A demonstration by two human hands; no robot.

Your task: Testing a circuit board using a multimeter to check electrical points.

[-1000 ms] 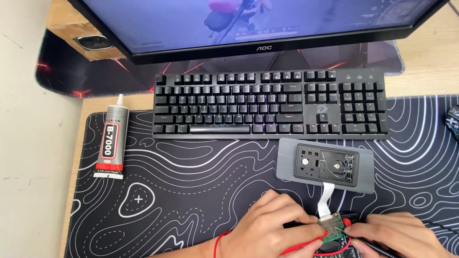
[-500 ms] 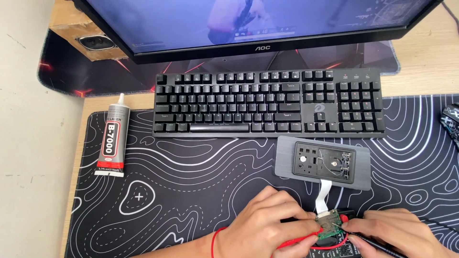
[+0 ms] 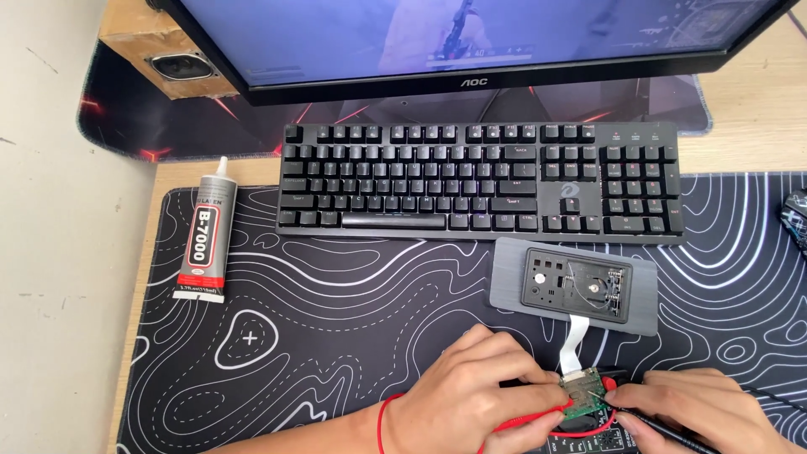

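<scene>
At bottom centre of the mat point(image 3: 336, 336), one small green board point(image 3: 582, 395) lies between the two hands. Its long axis runs roughly near-to-far; the far end joins one white ribbon cable point(image 3: 575, 340), which runs up and away to one grey panel point(image 3: 574, 284) lying flat near the keyboard point(image 3: 479, 181). The panel's long axis runs left-right, tilted slightly down to the right.

Left hand point(image 3: 471, 399): fingers curled, grip nearly closed, fingertips on the left edge of the board. One red lead point(image 3: 538, 414) passes under these fingers; whether the grip pinches the lead or only rests on it cannot be told.

Right hand point(image 3: 702, 412): fingers drawn together around one thin dark probe point(image 3: 639, 414), its tip pointing left at the board's right edge. Grip closed on the probe.

One dark device point(image 3: 588, 439) sits partly out of frame below the board.

Count, rest of counter: one keyboard, long axis left-right; one glue tube point(image 3: 204, 240), nozzle pointing away, left side of mat; one monitor point(image 3: 471, 38) behind the keyboard; one speaker point(image 3: 172, 63) at far left.
</scene>
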